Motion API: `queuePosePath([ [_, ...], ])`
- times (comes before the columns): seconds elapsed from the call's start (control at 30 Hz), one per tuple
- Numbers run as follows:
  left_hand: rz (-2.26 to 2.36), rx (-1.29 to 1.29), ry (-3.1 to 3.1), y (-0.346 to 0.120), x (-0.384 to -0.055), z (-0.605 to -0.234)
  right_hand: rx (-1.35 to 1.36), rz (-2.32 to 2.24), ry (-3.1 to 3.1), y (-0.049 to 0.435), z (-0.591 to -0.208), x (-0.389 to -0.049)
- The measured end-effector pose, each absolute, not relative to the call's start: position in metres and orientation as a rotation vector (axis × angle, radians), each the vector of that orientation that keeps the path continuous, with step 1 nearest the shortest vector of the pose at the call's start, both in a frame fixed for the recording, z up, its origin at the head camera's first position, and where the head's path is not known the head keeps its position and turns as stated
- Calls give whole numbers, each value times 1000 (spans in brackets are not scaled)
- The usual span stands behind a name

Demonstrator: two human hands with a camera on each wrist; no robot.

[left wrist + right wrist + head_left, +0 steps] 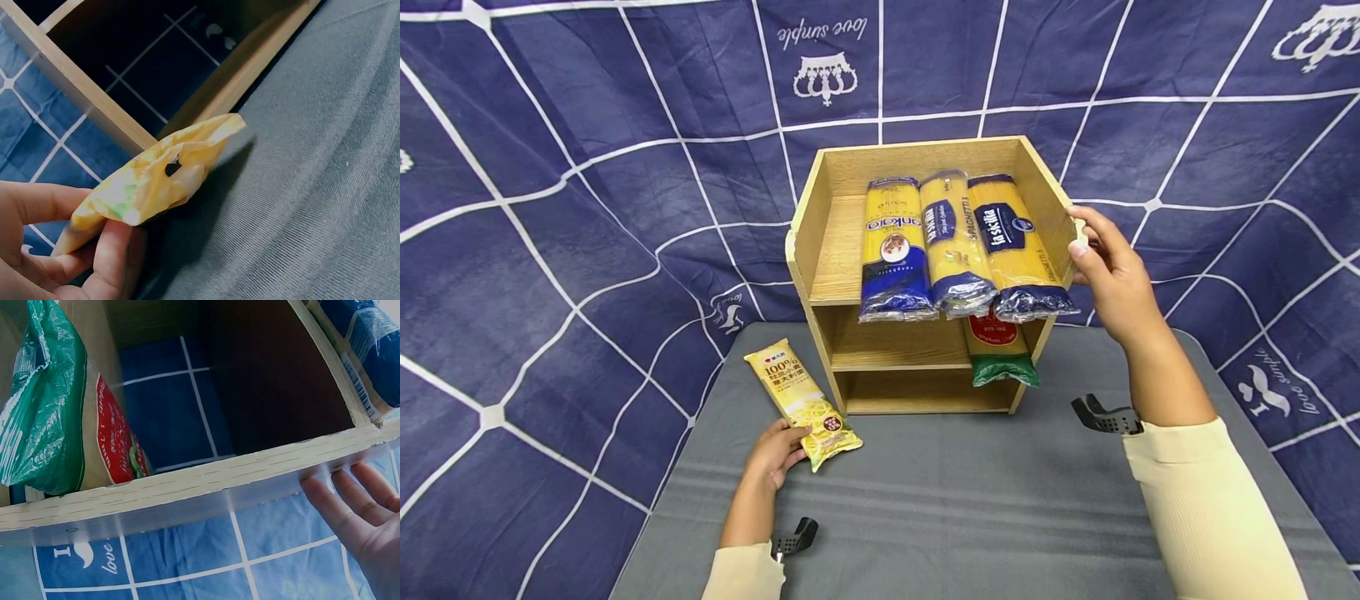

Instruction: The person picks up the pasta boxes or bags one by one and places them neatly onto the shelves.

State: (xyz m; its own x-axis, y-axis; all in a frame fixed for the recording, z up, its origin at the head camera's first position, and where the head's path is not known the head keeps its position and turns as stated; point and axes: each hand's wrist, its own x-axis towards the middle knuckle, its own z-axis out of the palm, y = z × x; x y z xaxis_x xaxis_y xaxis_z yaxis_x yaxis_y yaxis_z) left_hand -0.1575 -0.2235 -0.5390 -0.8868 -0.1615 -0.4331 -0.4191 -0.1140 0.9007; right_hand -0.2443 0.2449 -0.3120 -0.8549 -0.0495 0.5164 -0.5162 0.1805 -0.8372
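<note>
In the head view, my left hand [772,454] grips the near end of a yellow pasta packet [801,400] to the left of a wooden shelf unit [891,362]. The left wrist view shows the packet's crimped end [181,165] between thumb and fingers, tilted over the grey cloth. My right hand [1112,271] holds the front edge of the unit's right side panel, thumb at the edge. From the right wrist, several fingertips [315,487] touch that panel's outer face; the thumb is hidden there.
On the top tier lie a blue-and-yellow Ankara spaghetti pack [893,250] and two La Sicilia spaghetti packs [955,242], jutting over the front. A red-and-green pasta pack [1000,346] sticks out of the middle tier, at its right. Blue checked cloth [625,275] hangs behind.
</note>
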Motion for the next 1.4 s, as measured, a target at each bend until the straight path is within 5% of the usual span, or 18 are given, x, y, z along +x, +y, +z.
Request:
queuePosePath([
  [1.4, 2496, -601, 1618, -216, -139, -559, 497, 1683, -2124, 244, -311, -243],
])
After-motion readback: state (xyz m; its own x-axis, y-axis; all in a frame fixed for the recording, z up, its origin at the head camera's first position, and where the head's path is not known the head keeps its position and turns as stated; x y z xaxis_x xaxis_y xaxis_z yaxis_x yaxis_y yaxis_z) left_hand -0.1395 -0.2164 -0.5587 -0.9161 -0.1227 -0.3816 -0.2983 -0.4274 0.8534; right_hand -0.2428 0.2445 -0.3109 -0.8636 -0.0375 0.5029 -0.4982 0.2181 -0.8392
